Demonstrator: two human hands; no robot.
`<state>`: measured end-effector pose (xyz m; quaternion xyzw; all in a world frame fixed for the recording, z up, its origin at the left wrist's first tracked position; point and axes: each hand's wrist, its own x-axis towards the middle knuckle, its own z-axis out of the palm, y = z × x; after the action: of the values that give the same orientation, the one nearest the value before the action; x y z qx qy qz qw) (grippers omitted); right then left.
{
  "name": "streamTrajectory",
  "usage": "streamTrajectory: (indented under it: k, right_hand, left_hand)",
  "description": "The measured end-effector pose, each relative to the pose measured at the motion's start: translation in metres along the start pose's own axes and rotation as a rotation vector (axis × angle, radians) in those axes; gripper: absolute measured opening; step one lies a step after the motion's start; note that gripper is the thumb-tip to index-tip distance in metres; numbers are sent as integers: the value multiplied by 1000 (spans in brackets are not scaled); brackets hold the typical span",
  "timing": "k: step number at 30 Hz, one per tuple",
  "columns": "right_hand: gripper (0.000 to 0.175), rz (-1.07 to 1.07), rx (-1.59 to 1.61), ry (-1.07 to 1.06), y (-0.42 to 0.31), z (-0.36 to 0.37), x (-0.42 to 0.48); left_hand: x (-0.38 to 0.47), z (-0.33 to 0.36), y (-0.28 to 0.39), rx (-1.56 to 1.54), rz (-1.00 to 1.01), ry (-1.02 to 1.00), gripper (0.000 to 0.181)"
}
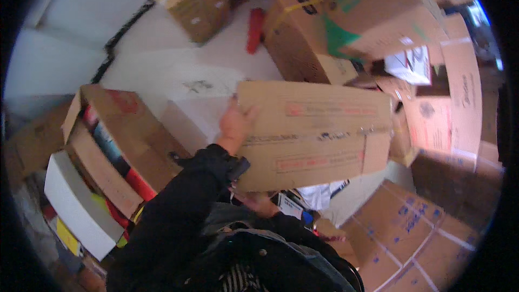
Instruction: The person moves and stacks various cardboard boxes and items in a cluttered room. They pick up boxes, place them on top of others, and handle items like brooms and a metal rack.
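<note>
A large flat brown cardboard box point(316, 129) with red and black print is held up in front of my chest. Gripping its upper left edge is my left hand point(236, 123), thumb over the printed face and fingers behind the edge. My right hand point(259, 204) is at the box's near lower edge, partly hidden beneath it, and appears to support it from below. Both arms are in black sleeves.
To the left stands an opened carton point(129, 129) with goods inside, beside a white box point(81, 202). A taped carton point(409, 231) lies at the lower right. Stacked cartons point(365, 12) fill the upper right. A red cylindrical object point(255, 30) is on the pale floor point(174, 61).
</note>
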<state>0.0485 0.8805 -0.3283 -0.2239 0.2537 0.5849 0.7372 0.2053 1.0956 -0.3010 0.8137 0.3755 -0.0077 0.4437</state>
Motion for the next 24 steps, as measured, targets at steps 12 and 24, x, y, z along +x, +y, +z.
streamTrajectory:
  k: [12, 24]
  right_hand:
    - [36, -751, -344, 265, -201, -246, -346]
    - [51, -608, -728, 1518, -441, -231, -340]
  left_hand:
    - [-1, -7, 8, -39, 11, -15, 84]
    - [-4, -16, 9, 25, -26, 12, 90]
